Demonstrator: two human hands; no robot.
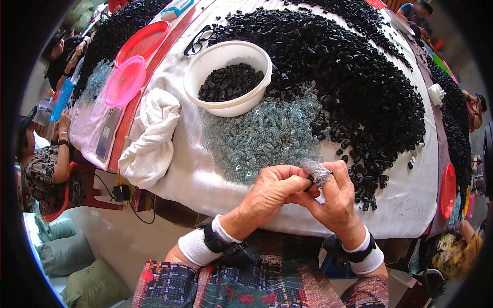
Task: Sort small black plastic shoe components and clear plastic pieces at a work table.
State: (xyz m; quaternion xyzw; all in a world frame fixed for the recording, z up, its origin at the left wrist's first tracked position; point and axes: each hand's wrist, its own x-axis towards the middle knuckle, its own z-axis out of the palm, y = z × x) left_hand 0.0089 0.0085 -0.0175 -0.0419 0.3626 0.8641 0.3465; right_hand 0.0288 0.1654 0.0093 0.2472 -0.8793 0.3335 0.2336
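My left hand (pixel 272 192) and my right hand (pixel 334 197) meet at the table's front edge, fingers pinched together. Between the fingertips shows a bit of a small black part (pixel 310 186), mostly hidden by the fingers. A grey, rough-textured piece (pixel 317 172) sits at my right hand's index finger; whether it is a finger wrap or held, I cannot tell. Just beyond my hands lies a heap of small metal springs (pixel 257 138). To its right and behind spreads a large pile of small black plastic parts (pixel 349 87).
A white bowl (pixel 228 105) partly filled with black parts stands behind the springs. Left of it lie a bunched white cloth (pixel 154 133) and black-framed glasses (pixel 197 43). Pink (pixel 126 82) and red baskets (pixel 144 43) and a phone (pixel 107 132) are farther left. Other people sit at both sides.
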